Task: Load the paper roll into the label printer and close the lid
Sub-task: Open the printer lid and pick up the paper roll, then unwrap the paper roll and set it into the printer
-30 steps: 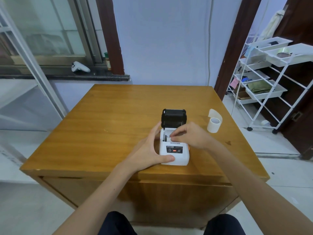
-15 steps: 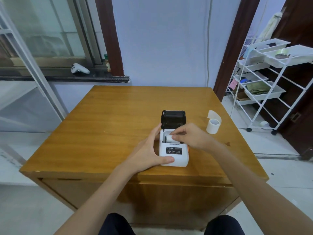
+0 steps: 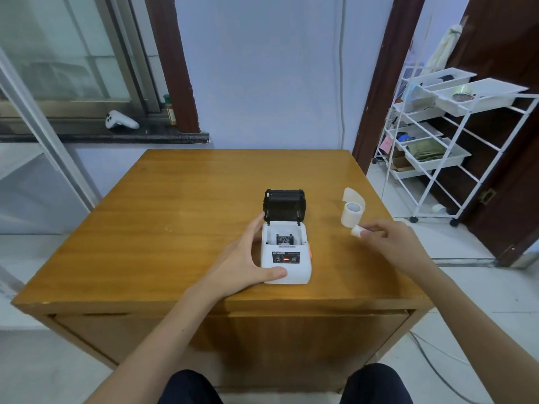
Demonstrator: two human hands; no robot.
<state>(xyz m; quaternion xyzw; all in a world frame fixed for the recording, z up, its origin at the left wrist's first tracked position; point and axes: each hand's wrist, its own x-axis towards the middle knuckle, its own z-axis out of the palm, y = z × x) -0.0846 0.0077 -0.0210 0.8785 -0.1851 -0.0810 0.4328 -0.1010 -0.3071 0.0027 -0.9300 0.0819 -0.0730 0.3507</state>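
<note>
A small white label printer (image 3: 287, 259) stands near the front of the wooden table (image 3: 175, 217), its black lid (image 3: 284, 205) raised upright and its paper bay bare. My left hand (image 3: 248, 258) grips the printer's left side, thumb on the front corner. My right hand (image 3: 390, 243) is off to the printer's right and pinches a small white core (image 3: 356, 230) between its fingertips. A full white paper roll (image 3: 352, 212) with a loose curled end stands on the table just behind that core.
A white wire shelf cart (image 3: 455, 135) with trays stands at the right beyond the table edge. A white game controller (image 3: 121, 121) and a small bottle (image 3: 170, 110) lie on the window sill at the back left.
My right hand has lifted the small white core out of the printer's bay and carried it right, toward the full roll. My left hand stays on the printer.
</note>
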